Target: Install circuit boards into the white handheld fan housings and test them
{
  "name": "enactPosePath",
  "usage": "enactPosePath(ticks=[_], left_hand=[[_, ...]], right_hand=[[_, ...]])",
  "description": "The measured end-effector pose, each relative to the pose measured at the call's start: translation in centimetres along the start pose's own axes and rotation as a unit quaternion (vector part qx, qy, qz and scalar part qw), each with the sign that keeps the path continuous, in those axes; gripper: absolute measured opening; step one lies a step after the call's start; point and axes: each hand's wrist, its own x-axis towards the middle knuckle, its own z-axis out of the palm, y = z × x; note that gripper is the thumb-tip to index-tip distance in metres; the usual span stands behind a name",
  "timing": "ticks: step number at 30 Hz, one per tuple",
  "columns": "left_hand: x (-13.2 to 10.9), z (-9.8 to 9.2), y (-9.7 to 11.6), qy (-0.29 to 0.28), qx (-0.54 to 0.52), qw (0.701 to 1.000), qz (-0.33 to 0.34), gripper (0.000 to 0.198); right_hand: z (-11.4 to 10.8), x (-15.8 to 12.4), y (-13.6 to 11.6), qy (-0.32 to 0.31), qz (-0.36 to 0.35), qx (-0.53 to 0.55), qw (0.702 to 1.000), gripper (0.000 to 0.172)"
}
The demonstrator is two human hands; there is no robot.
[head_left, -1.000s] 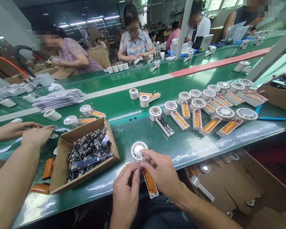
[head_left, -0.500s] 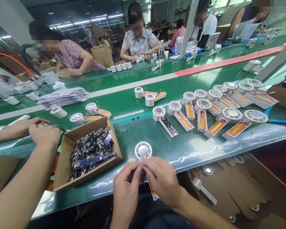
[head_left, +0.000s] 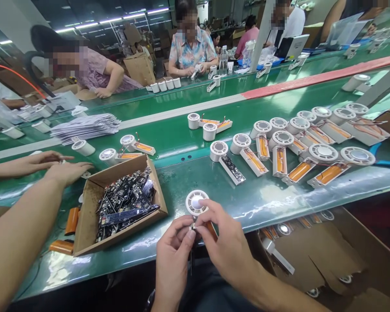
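**A:** Live at the bench: the left hand [head_left: 172,255] and right hand [head_left: 229,247] are closed in a fingertip pinch, and a small wire connector [head_left: 192,226] is gripped between them.

**B:** And where is the work piece?

**A:** A round white housing [head_left: 195,203] with a silver centre is laid on the green conveyor belt [head_left: 256,203] at 12 o'clock, just beyond the fingertips. An orange battery pack [head_left: 212,230] is mostly covered by the right hand at 2 o'clock, and a thin wire [head_left: 191,262] is seen hanging at 6 o'clock.

**B:** How should this be handled?

**A:** The pinch is best kept light and close to the connector, so that the thin leads are not strained.

**B:** And further out?

**A:** A cardboard tray [head_left: 123,208] of black circuit boards is placed at 10 o'clock, and a co-worker's hands [head_left: 66,171] are seen beyond its corner. Rows of white housings paired with orange packs [head_left: 279,161] are lined up toward 2 o'clock.
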Motion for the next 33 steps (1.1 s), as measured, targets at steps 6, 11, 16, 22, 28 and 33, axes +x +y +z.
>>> enactPosePath(ticks=[6,11,16,22,28,33], left_hand=[[-0.1,0.0,-0.3,0.011,-0.005,1.0,0.008,0.022],[-0.2,0.2,-0.6,0.033,-0.007,0.999,0.007,0.025],[-0.4,0.2,-0.8,0.042,0.011,0.997,0.06,0.017],[-0.4,0.2,-1.1,0.037,0.037,0.992,0.113,0.006],[-0.5,0.4,-1.4,0.038,0.018,0.993,0.114,0.004],[-0.4,0.2,-1.6,0.047,-0.004,0.995,0.086,0.008]], right_hand=[[0.3,-0.5,0.2,0.015,-0.079,-0.074,0.994,0.031],[0.4,-0.8,0.4,0.015,-0.087,-0.069,0.994,0.029],[0.7,-0.8,0.7,0.022,-0.103,-0.065,0.992,0.029],[1.2,-0.7,1.3,0.042,-0.153,-0.044,0.986,0.024],[1.3,-0.8,1.3,0.029,-0.164,-0.05,0.985,0.025],[1.0,-0.5,1.2,0.002,-0.193,-0.065,0.979,0.026]])
